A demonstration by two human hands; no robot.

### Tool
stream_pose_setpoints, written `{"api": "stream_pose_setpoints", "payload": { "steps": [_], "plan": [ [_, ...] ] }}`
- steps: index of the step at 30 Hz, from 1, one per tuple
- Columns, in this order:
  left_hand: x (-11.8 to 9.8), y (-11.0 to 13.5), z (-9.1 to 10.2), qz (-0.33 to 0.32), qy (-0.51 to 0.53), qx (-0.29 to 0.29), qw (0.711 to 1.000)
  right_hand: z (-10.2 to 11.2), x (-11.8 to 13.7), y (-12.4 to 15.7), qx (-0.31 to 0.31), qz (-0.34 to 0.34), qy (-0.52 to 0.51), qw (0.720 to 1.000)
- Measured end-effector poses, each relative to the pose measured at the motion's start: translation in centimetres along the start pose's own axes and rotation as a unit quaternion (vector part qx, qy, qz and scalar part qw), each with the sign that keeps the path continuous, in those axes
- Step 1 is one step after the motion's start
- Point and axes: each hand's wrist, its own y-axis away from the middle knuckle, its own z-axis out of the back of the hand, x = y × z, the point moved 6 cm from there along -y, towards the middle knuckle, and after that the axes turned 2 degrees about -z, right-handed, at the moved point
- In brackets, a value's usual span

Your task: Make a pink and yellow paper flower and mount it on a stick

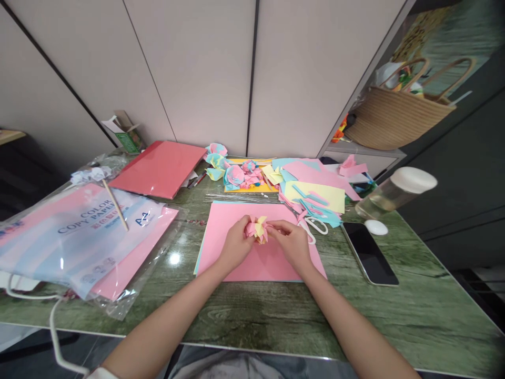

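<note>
A small pink and yellow paper flower (259, 229) is held just above a stack of pink paper (252, 263). My left hand (236, 243) is closed on its left side. From the right, the fingertips of my right hand (291, 242) pinch its petals. White-handled scissors (317, 226) lie beside my right hand, partly hidden by it and by paper. Finished-looking paper flowers (234, 177) in pink, blue and yellow sit behind the stack. Thin wires (236, 198) lie between them and the stack.
Paper scraps (315, 197) pile up at back right. A phone (370, 253), a white cap (376, 227) and a bottle (394, 192) stand or lie right. Left are a plastic copy-paper pack (79, 231), a wooden stick (115, 204) and a red folder (160, 168).
</note>
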Motion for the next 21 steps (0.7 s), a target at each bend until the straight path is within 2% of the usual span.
{"api": "stream_pose_setpoints", "payload": {
  "steps": [9,14,21],
  "plan": [
    [-0.19,0.14,-0.02,-0.002,-0.024,-0.007,1.000,-0.14,0.20,0.19,0.001,0.000,-0.006,1.000],
    [-0.16,-0.04,0.11,-0.013,-0.060,0.007,0.998,-0.50,-0.05,0.14,0.027,0.002,-0.044,0.999],
    [-0.61,-0.13,0.27,-0.034,-0.097,0.025,0.994,-0.52,0.29,0.14,0.038,0.006,-0.021,0.999]
  ]
}}
